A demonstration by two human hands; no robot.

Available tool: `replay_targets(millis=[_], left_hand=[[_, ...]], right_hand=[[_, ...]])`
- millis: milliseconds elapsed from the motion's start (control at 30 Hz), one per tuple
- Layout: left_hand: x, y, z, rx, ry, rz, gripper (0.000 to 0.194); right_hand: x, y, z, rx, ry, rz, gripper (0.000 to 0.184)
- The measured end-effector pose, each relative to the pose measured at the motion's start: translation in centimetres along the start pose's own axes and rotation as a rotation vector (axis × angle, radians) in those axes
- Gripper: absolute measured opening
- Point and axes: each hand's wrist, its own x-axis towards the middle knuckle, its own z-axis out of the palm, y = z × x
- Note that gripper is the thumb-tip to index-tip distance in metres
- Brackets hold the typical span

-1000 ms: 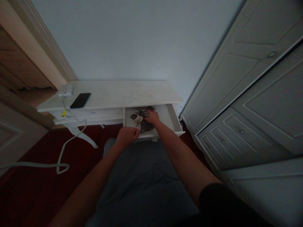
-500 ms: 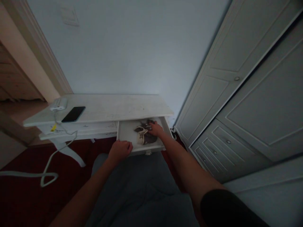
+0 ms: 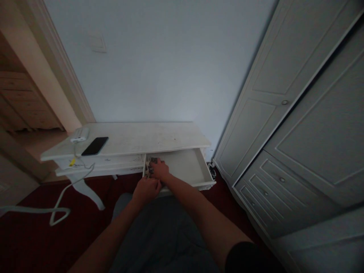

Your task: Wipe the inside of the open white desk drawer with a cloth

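A shallow white drawer (image 3: 190,167) is pulled out from the right part of a white console table (image 3: 148,136). Over the drawer's front left corner my left hand (image 3: 145,189) is curled, fingers wrapped on the rim. Inside, my right hand (image 3: 159,170) reaches across to the left side and presses on a crumpled dark brown and cream cloth item (image 3: 148,167). Most of that cloth is hidden by the hand, and its exact kind does not show. The two hands almost touch at the drawer front.
A dark phone (image 3: 95,146) lies on the tabletop beside a white plug block (image 3: 80,134). A white cable (image 3: 61,201) loops down on the left. The tall white wardrobe (image 3: 273,125) stands on the right. Something black and white (image 3: 212,171) sits on the floor by the drawer.
My right hand has moved left inside the drawer, and the cloth item has gone with it from the right-middle to the left side. My left hand stays on the drawer's rim.
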Motion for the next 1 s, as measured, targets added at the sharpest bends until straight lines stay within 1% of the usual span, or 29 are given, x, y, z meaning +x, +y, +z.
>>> replay_targets(millis=[33, 67, 100, 167, 200, 267, 300, 333, 400, 467, 533, 600, 667, 733, 800, 867, 933, 1000], left_hand=[[0.0, 0.0, 0.1, -0.002, 0.004, -0.001, 0.055], [0.0, -0.1, 0.2, -0.004, 0.008, -0.002, 0.055], [0.0, -0.1, 0.3, -0.008, 0.009, -0.001, 0.055], [0.0, -0.1, 0.4, -0.016, 0.01, 0.002, 0.054], [0.1, -0.1, 0.5, -0.021, 0.01, 0.002, 0.054], [0.1, -0.1, 0.5, -0.029, 0.011, 0.006, 0.055], [0.0, -0.1, 0.5, -0.033, 0.01, 0.009, 0.055], [0.0, -0.1, 0.5, -0.037, 0.01, 0.011, 0.055], [0.0, -0.1, 0.4, -0.045, 0.009, 0.009, 0.055], [-0.1, 0.0, 0.4, -0.049, 0.009, 0.002, 0.055], [-0.1, 0.1, 0.3, -0.046, 0.008, -0.003, 0.054], [0.0, 0.1, 0.3, -0.037, 0.003, -0.005, 0.053], [0.0, 0.1, 0.3, -0.024, -0.003, -0.007, 0.053], [0.1, 0.1, 0.3, -0.013, -0.006, -0.013, 0.054], [0.1, 0.1, 0.3, -0.006, -0.006, -0.018, 0.054], [0.1, 0.0, 0.3, -0.004, -0.006, -0.016, 0.052], [0.1, 0.0, 0.2, -0.006, -0.004, -0.012, 0.05], [0.1, 0.0, 0.2, -0.012, -0.001, -0.011, 0.05]], right_hand=[[-0.3, 0.3, 0.0, -0.004, -0.02, -0.055, 0.065], [-0.8, 1.0, -0.2, -0.008, -0.04, -0.099, 0.064], [-1.4, 2.3, -0.7, -0.013, -0.063, -0.136, 0.064], [-2.9, 6.0, -2.2, -0.019, -0.115, -0.201, 0.066], [-3.8, 8.1, -3.1, -0.023, -0.127, -0.182, 0.065], [-5.7, 11.9, -4.7, -0.05, -0.085, -0.062, 0.067], [-6.6, 13.4, -5.2, -0.065, -0.05, 0.024, 0.067], [-7.3, 14.5, -5.4, -0.079, -0.008, 0.12, 0.067], [-8.3, 15.1, -5.2, -0.106, 0.073, 0.303, 0.066], [-8.2, 14.2, -4.2, -0.121, 0.137, 0.451, 0.065], [-7.2, 12.4, -3.1, -0.12, 0.175, 0.557, 0.064], [-5.5, 10.2, -2.3, -0.102, 0.186, 0.611, 0.063], [-3.6, 7.9, -1.9, -0.08, 0.174, 0.59, 0.064], [-2.0, 5.4, -1.6, -0.063, 0.145, 0.485, 0.066], [-0.6, 2.9, -1.2, -0.058, 0.099, 0.321, 0.066], [0.3, 0.6, -0.7, -0.068, 0.046, 0.147, 0.062], [0.5, -0.7, -0.4, -0.089, -0.002, 0.001, 0.054], [0.1, -0.4, -0.5, -0.11, -0.051, -0.124, 0.05]])
